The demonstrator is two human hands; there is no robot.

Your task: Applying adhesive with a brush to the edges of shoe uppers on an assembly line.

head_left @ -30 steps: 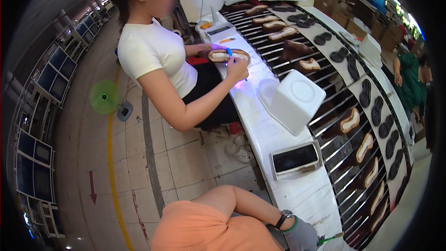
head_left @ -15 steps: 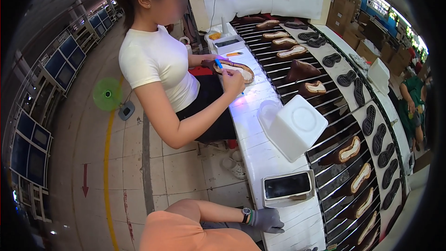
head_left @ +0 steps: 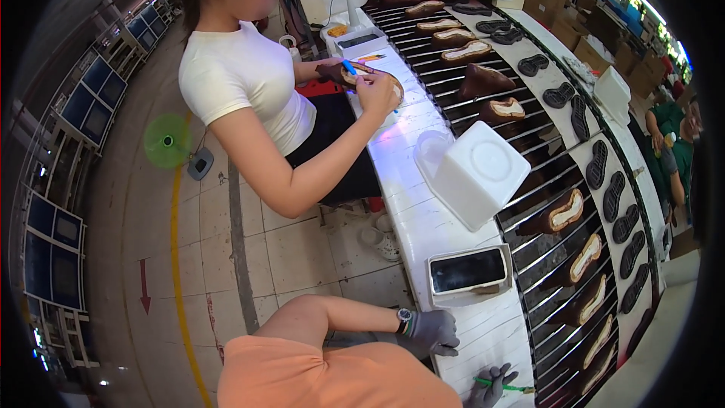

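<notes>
The grey-gloved right hand (head_left: 492,388) grips a thin green stick (head_left: 519,388), the grey-gloved left hand (head_left: 432,332) curling over the white tabletop (head_left: 485,341), its grasp hidden from me

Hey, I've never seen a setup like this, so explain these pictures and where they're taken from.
There's no robot, just a person working by hand. Every picture comes from a fisheye camera on that person's head, looking down, so straight edges bend. Their gloved left hand is at the edge of a white bench; whether it holds anything is unclear. Their gloved right hand holds a thin green stick. On the bench are a shallow tray and a white tub. Alongside lie brown shoe uppers and black soles. A co-worker holds another upper and a blue tool.
</notes>
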